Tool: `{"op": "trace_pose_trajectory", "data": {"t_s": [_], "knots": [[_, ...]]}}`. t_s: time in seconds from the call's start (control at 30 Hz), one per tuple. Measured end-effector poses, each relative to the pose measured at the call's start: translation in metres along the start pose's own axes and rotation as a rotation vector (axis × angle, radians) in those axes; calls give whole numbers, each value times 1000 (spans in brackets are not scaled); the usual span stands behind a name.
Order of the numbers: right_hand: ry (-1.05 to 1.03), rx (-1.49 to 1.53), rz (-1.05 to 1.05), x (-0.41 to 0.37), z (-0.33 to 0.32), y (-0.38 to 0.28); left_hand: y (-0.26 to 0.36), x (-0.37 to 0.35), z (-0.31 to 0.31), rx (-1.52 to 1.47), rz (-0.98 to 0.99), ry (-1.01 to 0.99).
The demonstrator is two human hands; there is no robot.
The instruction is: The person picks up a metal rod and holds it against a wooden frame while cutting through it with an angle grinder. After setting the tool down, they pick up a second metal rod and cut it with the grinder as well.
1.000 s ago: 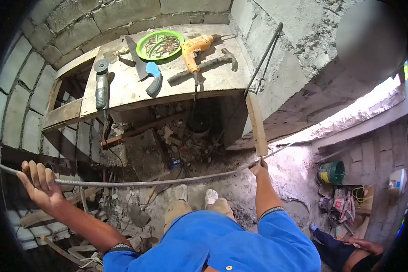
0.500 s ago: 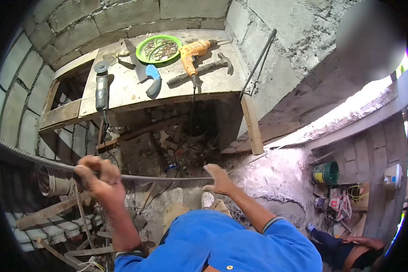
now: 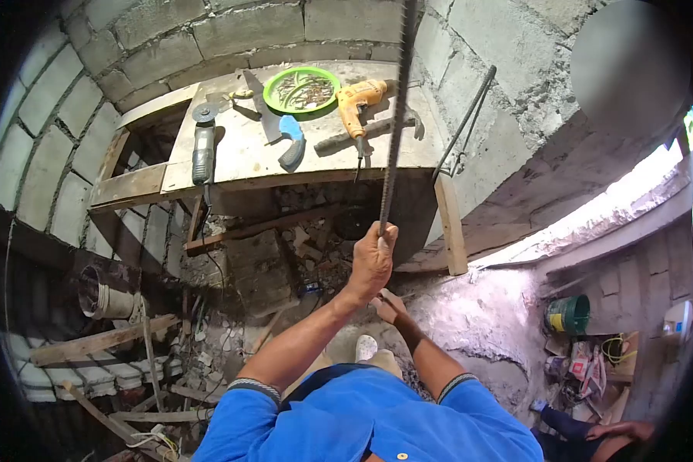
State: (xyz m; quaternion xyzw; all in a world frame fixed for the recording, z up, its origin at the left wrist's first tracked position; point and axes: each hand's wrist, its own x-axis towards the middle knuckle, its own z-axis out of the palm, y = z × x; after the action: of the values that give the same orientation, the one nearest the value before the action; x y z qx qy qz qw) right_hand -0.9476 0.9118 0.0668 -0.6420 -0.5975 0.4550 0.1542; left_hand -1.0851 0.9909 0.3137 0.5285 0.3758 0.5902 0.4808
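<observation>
A long ribbed steel rebar [image 3: 393,131] stands nearly upright, running from the top edge of the view down to my hands. My left hand [image 3: 372,260] is raised and shut around it, just in front of the bench edge. Just below and partly behind my left forearm, my right hand [image 3: 390,306] has its fingers curled at the bar's lower end. My blue sleeves and one light shoe [image 3: 366,346] show underneath.
A plank workbench [image 3: 239,158] against the block wall carries a green plate of nails [image 3: 302,89], a yellow drill [image 3: 356,100], a hammer [image 3: 366,131], a blue-handled saw [image 3: 281,131] and an angle grinder [image 3: 203,154]. Rubble lies below. Another person's arm [image 3: 616,431] is at lower right.
The rebar has swung from lying across in front of me to standing upright. My left hand rose to the centre with it, and my right hand moved in close beneath.
</observation>
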Motion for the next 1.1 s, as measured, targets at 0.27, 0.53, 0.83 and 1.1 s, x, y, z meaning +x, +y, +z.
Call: {"op": "trace_pose_trajectory", "data": {"t_s": [0.27, 0.53, 0.83, 1.1], "knots": [[92, 137, -58, -5, 5, -19, -25, -5, -23, 142, -212, 2], [-79, 37, 221, -58, -45, 70, 43, 2, -180, 316, -145, 578], [110, 137, 627, -102, -69, 171, 170, 4, -294, -151, 91, 878], [728, 284, 89, -96, -113, 98, 139, -21, -301, -300, 15, 947]]}}
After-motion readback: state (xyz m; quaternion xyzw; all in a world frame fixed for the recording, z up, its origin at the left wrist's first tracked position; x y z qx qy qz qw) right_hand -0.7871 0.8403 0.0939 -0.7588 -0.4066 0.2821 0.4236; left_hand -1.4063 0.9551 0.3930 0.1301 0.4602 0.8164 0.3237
